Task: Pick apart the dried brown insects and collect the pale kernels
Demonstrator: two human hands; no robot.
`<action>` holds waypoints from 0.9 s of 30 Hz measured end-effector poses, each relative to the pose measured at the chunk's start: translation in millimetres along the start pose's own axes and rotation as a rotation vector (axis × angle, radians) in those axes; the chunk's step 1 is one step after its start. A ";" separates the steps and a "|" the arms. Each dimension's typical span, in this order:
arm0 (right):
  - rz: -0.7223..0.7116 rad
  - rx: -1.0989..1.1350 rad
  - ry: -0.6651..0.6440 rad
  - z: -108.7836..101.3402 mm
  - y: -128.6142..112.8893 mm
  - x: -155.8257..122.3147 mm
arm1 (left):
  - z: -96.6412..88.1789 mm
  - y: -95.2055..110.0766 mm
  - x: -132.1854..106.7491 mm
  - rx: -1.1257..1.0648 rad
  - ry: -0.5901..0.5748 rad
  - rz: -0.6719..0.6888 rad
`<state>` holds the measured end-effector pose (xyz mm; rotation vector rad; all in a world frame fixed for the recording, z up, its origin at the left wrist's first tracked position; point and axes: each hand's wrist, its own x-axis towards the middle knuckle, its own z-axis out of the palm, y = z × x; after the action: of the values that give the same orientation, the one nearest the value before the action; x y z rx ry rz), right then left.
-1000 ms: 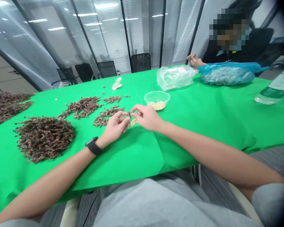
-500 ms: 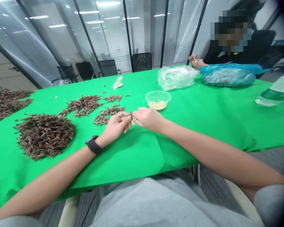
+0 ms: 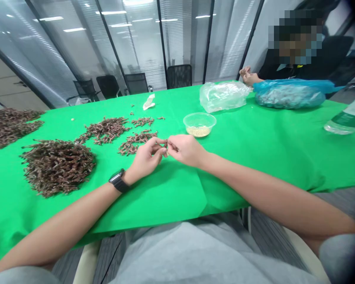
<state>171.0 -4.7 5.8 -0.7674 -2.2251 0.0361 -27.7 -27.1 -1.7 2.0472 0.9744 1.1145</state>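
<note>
My left hand (image 3: 148, 156), with a dark watch on its wrist, pinches a small dried brown piece (image 3: 165, 143) between thumb and fingers. Closed fingertips of my right hand (image 3: 187, 150) meet the same piece from the other side, partly hiding it. A few pale yellow bits (image 3: 167, 154) show just under the fingertips. Behind my left hand lies a small pile of similar brown pieces (image 3: 137, 141). Beyond my right hand stands a clear plastic bowl (image 3: 200, 117) with pale yellow grain-like bits in its bottom.
A big brown heap (image 3: 59, 167) sits left on the green tablecloth (image 3: 165, 197), with more heaps (image 3: 12, 126) farther left. A clear plastic bag (image 3: 221, 96), a full blue bag (image 3: 290, 94) and a bottle (image 3: 347, 118) stand right. Another person (image 3: 301, 59) sits at the far right.
My left thumb has dropped away from the index finger a little, and my right fingers have curled in closer around the brown piece. The view has shifted slightly.
</note>
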 end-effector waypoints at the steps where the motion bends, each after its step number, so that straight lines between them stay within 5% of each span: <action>1: -0.019 -0.024 0.004 -1.3 -1.1 0.3 | -0.3 0.1 -0.4 0.068 0.027 0.030; 8: 0.110 0.184 0.060 -6.8 -12.5 2.5 | -0.6 2.2 -2.5 0.282 0.099 0.124; 15: 0.408 0.527 -0.072 -8.1 -9.8 7.1 | -1.5 3.6 -2.1 0.350 0.107 0.129; 27: 0.145 0.301 -0.070 -7.0 1.4 1.4 | 2.5 9.4 -2.7 0.140 0.066 -0.009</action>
<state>175.7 -4.3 11.3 -0.7658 -2.1578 0.4637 -23.7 -34.8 3.3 2.1254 1.1218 1.1441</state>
